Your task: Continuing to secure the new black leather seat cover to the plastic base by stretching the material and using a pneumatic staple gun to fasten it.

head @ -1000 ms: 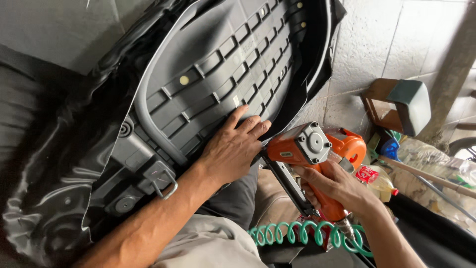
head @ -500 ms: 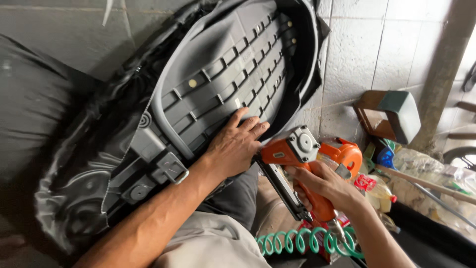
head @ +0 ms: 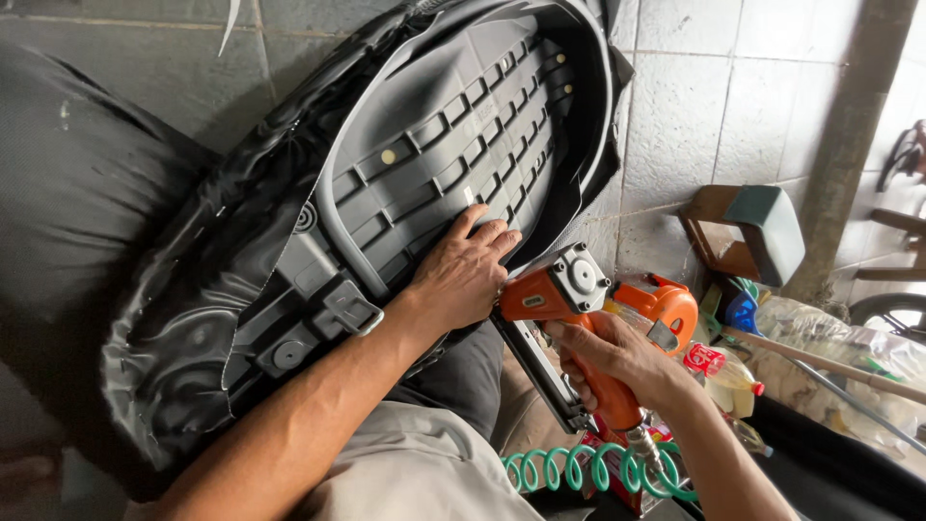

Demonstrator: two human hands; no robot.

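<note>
the work in hand looks like stapling a cover onto a motorcycle seat. the seat base [head: 453,164], a grey ribbed plastic shell, lies underside-up across the person's lap and fills the upper middle of the frame, with glossy black vinyl cover [head: 193,289] wrapped loosely round its rim. the left hand [head: 463,275] lies flat on the lower right edge of the base, fingers spread and pressing rather than pinching, seemingly holding the cover tight over the rim. the right hand [head: 617,362] is closed round the handle of an orange pneumatic staple gun [head: 559,309], whose nose sits just beside the left hand's fingertips at the seat edge; a green coiled air hose [head: 598,468] trails from the handle at the bottom of the frame.

as a judgement, the step is fixing this stretch of cover. the next move calls for the gun's nose to sit square on the folded vinyl over the rim, clear of the left fingers, with the cover kept taut.

the exact contact point of the nose is hidden behind the left hand, so whether it touches the vinyl cannot be told. no staples can be made out. the trigger finger is masked by the gun body. the clutter at right, around a small stool [head: 752,232], is too jumbled to name surely.
</note>
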